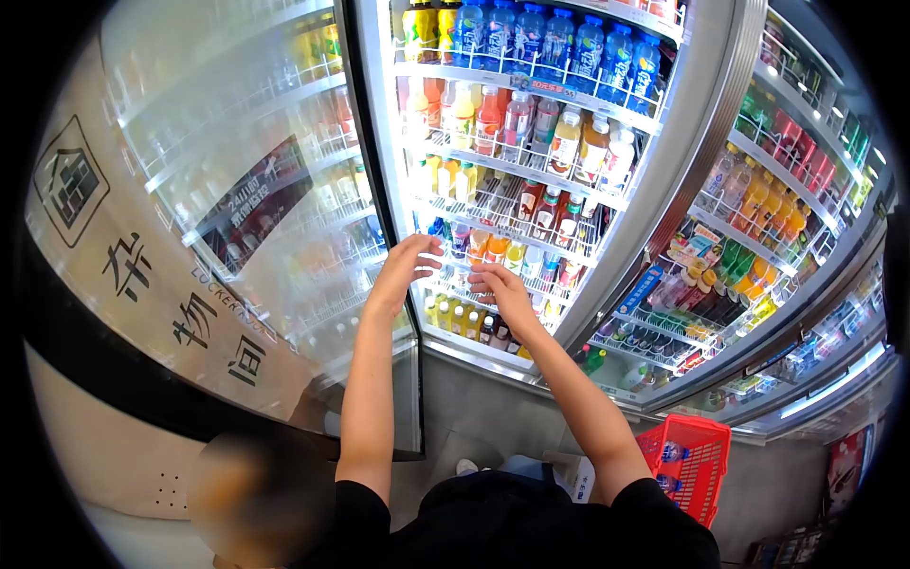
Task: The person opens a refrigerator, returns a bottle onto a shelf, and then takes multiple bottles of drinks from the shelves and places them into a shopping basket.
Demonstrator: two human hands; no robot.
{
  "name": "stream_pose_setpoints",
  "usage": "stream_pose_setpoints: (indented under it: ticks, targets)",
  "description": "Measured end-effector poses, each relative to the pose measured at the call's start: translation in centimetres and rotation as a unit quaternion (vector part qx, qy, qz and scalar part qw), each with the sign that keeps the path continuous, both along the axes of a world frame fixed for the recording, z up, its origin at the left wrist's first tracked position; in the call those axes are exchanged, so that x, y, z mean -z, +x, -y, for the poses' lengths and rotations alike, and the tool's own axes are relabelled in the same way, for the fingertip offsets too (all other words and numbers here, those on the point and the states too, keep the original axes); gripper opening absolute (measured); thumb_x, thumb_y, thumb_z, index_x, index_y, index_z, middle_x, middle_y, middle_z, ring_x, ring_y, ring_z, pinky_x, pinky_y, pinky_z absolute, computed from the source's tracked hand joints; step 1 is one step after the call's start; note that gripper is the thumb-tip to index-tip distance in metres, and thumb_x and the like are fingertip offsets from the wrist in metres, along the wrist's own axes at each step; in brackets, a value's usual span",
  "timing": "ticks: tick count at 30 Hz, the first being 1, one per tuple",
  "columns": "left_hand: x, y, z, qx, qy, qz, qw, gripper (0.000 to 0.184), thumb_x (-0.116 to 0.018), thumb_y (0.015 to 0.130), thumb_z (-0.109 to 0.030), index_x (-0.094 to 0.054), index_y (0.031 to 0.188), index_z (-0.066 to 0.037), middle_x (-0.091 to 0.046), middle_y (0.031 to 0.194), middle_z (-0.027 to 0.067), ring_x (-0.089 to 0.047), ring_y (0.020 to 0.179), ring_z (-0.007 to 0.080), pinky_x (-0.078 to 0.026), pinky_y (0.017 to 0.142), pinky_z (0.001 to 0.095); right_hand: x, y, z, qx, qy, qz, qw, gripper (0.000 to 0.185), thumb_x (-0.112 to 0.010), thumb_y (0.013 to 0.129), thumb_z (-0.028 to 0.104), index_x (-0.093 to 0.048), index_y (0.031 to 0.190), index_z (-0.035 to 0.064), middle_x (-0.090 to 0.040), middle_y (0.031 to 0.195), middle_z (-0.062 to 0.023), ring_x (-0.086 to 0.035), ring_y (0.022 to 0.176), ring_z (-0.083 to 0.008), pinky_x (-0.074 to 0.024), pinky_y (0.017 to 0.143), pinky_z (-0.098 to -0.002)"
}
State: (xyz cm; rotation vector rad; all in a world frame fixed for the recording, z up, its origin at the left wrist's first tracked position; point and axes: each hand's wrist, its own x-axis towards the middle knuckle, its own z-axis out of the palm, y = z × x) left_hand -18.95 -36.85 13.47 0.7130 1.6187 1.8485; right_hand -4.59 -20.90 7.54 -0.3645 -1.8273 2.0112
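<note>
Both arms reach forward toward an open drinks fridge with lit wire shelves [531, 180]. My left hand [410, 264] is raised near the edge of the open glass door [387, 190], fingers apart and curved, holding nothing. To its right, my right hand [500, 286] is in front of the lower shelves, its fingers spread and bent toward the left hand, with nothing in them. Behind the hands stand orange bottles [487, 248] and, below, yellow bottles [458, 319]. Blue bottles [557, 43] fill the top shelf.
A red basket [706, 465] with blue-labelled bottles stands on the floor [493, 408] at the lower right. Closed fridges [758, 209] line the right side. A blurred person's head [261, 498] is at the lower left. A white box [572, 474] is near my body.
</note>
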Motion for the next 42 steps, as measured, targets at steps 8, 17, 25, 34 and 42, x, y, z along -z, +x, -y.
stream_pose_setpoints:
  ticks: [8,17,25,34,42]
  targets:
    - [1.6,-3.7,2.4,-0.049,0.000,-0.001,0.999,0.025,-0.051,0.098,-0.030,-0.061,0.106,-0.008,-0.064,0.096,0.0023,-0.061,0.083,0.0110,-0.047,0.077,0.0257,-1.5,-6.4,-1.4,-0.018,-0.016,-0.034,0.999,0.029,-0.047,0.099,0.021,-0.060,0.119,0.0043,-0.067,0.104,-0.0080,-0.063,0.092,-0.0149,-0.0504,0.078,-0.0278]
    - [2.1,-8.8,0.3,-0.072,-0.029,-0.030,0.997,0.030,-0.052,0.098,-0.033,-0.061,0.110,-0.008,-0.063,0.098,0.0036,-0.059,0.086,0.0116,-0.047,0.080,0.0270,-0.1,-13.0,-4.4,-0.020,-0.043,-0.031,0.998,0.026,-0.048,0.099,0.019,-0.062,0.116,0.0057,-0.067,0.103,-0.0068,-0.064,0.091,-0.0133,-0.0519,0.076,-0.0258]
    - [-0.5,-15.0,-8.1,-0.145,0.021,-0.063,0.987,0.032,-0.055,0.095,-0.028,-0.054,0.120,-0.009,-0.064,0.104,0.0056,-0.061,0.091,0.0147,-0.046,0.081,0.0287,-2.5,-18.9,-10.0,-0.014,-0.002,-0.067,0.998,0.031,-0.044,0.099,0.018,-0.059,0.122,0.0031,-0.067,0.106,-0.0092,-0.062,0.092,-0.0147,-0.0508,0.080,-0.0286]
    - [1.4,-20.3,-15.5,-0.180,0.055,-0.085,0.979,0.045,-0.046,0.098,-0.035,-0.048,0.133,-0.006,-0.059,0.125,0.0121,-0.055,0.114,0.0225,-0.041,0.097,0.0365,-2.6,-23.9,-17.0,-0.028,0.020,-0.123,0.992,0.043,-0.046,0.100,0.025,-0.051,0.135,0.0004,-0.060,0.127,-0.0157,-0.059,0.113,-0.0229,-0.0486,0.093,-0.0335]
    - [1.9,-24.8,-19.9,-0.173,0.066,-0.078,0.980,0.061,-0.032,0.101,-0.050,-0.047,0.138,-0.005,-0.053,0.135,0.0160,-0.048,0.125,0.0275,-0.035,0.104,0.0408,-3.2,-29.4,-18.6,-0.041,0.008,-0.124,0.991,0.055,-0.051,0.098,0.031,-0.041,0.144,0.0012,-0.053,0.135,-0.0178,-0.054,0.121,-0.0223,-0.0472,0.097,-0.0329]
